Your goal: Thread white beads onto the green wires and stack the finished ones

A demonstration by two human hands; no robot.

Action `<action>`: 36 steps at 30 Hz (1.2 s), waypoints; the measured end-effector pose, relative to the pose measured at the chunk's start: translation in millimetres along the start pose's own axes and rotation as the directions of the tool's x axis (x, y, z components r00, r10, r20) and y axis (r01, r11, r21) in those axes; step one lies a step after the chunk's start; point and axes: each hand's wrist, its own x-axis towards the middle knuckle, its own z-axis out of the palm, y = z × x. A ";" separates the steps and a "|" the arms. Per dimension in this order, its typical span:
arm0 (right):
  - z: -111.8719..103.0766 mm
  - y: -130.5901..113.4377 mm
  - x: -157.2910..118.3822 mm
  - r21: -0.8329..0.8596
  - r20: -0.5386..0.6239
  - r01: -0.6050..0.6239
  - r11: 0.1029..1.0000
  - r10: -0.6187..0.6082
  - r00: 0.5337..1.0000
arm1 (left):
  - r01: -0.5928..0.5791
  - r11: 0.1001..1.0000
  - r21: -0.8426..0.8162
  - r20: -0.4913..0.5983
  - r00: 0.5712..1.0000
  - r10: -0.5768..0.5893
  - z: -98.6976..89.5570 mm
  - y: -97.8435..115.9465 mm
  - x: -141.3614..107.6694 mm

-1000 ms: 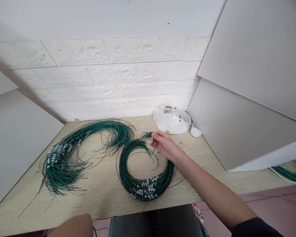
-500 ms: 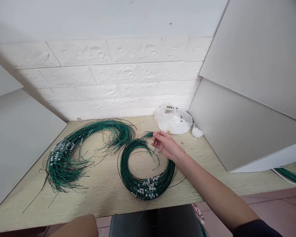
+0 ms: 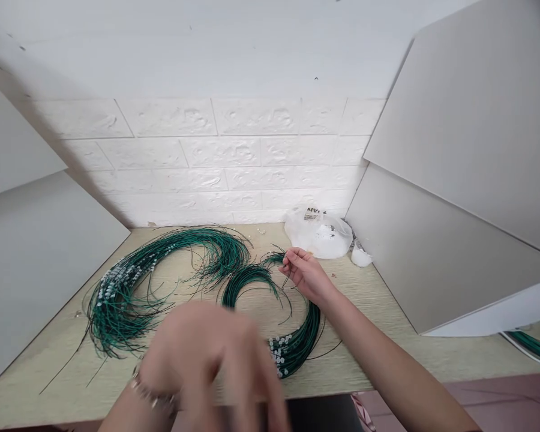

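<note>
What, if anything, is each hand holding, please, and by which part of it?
The right hand pinches thin dark wire between thumb and finger, apparently near a loose end. The left hand is blurred, so whether it holds anything cannot be told.

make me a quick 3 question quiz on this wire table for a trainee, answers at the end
1. Fill in: the ___ is blurred and hides part of the round wire coil.
2. Multiple choice: where is the plastic bag?
a) on the floor
b) left of the round wire coil
c) on the table, near the back wall
3. True or false: the right hand is inside the plastic bag.

Key:
1. left hand
2. c
3. False; its fingertips pinch wire strands in front of the bag.
</note>
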 end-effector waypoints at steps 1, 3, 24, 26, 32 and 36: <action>0.4 -0.3 -0.2 -0.002 0.003 0.008 1.000 -0.008 1.000 | 0.029 0.999 0.019 0.097 0.995 -0.030 -10.2 -3.5 24.4; 1.9 -1.2 -1.0 -0.013 0.017 0.027 1.000 -0.027 0.999 | 0.108 0.990 0.086 0.237 0.963 -0.125 -27.0 -12.5 68.1; 12.6 1.3 -4.4 -0.347 0.008 -0.064 0.936 0.071 0.997 | 0.052 0.931 -0.361 -0.368 0.910 -0.193 -6.8 -52.0 113.6; 13.5 1.7 -4.8 -0.463 0.005 -0.022 0.886 0.027 1.000 | 0.004 0.882 -0.471 -0.382 0.901 -0.208 -8.8 -52.8 113.6; 11.9 4.5 -4.1 -0.826 0.169 0.255 0.503 -0.211 0.963 | -0.127 0.646 -0.753 -0.310 0.934 -0.178 -11.5 -49.3 109.8; 9.6 3.3 -4.8 -0.869 0.350 0.429 0.247 -0.306 0.885 | -0.167 0.543 -0.823 -0.281 0.950 -0.134 -12.5 -42.9 106.5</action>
